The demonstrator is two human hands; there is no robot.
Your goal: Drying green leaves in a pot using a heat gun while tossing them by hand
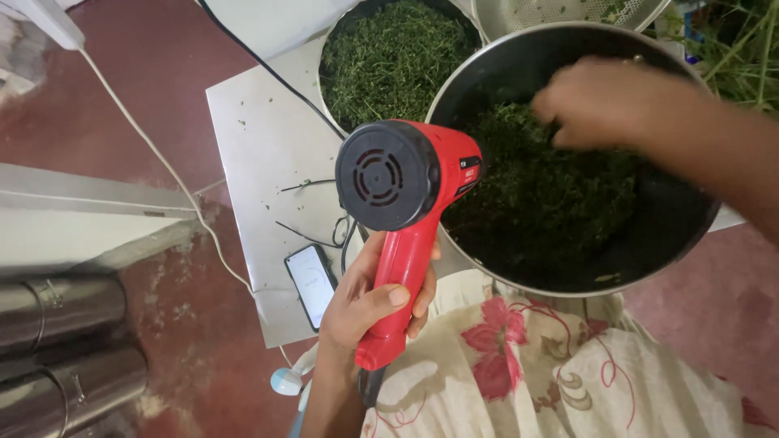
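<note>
Looking down from the head camera, the left hand [375, 302] is wrapped tight around the handle of a red heat gun [406, 212], fingers curled closed on the grip. The gun's round black rear vent faces the camera and its nozzle, hidden from view, points into a large dark metal pan [690, 219] resting on the person's lap, which is covered by cream cloth with red flowers [527, 365].

The right hand [600, 101] reaches down into the pan, fingers bent loosely and blurred, touching a mound of chopped green herbs [552, 191]; whether it grips any cannot be told.

The heat gun looks rigid, hard-shelled plastic, moderately light, and best held by its straight handle, well away from the front end. The herbs seem loose, soft and featherlight, likely to scatter if disturbed.

Behind the pan sits a second bowl of green herbs [393, 57], and beside it a perforated metal strainer [560, 15]. A black cord [276, 77] crosses a pale board [264, 146] on the red floor [146, 89]; a phone [312, 284] lies at the board's near edge. A white cable [162, 158] trails at the left.
</note>
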